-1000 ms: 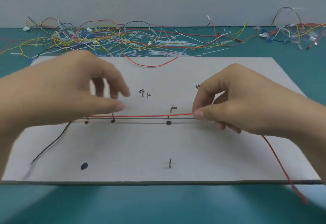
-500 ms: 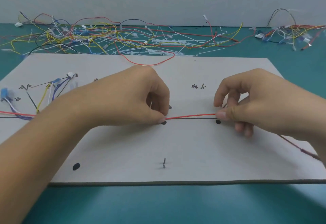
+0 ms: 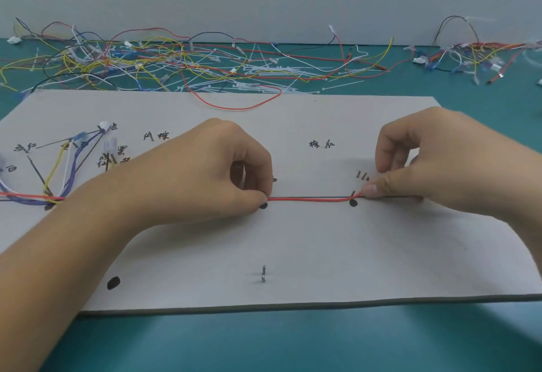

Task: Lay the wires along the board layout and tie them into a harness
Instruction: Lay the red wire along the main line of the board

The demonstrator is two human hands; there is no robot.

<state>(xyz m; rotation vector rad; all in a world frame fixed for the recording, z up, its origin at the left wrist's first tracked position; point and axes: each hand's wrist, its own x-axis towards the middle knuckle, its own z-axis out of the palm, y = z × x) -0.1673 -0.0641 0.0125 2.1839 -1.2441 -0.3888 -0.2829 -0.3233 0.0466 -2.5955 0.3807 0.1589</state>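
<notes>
Two hands hold one red wire (image 3: pixel 308 199). The left hand (image 3: pixel 205 172) pinches it between thumb and forefinger just above a black dot (image 3: pixel 263 205), and the right hand (image 3: pixel 434 166) pinches it just beside a small pin (image 3: pixel 352 194). The stretch between them lies taut and low on the board (image 3: pixel 322 254), close along a dark line. To do this step well, I judge, the wire wants light tension and a low slide against the pin, not a lift (slack would let it bow off the line). Leftward it reappears from under the forearm and meets a bundle (image 3: pixel 58 193) of blue, yellow and white wires. Its run beneath the left hand and its end behind the right hand are hidden. Whether the dark line is ink or a black wire I cannot tell, and the handwritten labels are blurred. Beyond the board, loose wires (image 3: pixel 176 64) tangle on the green table (image 3: pixel 264 342).
</notes>
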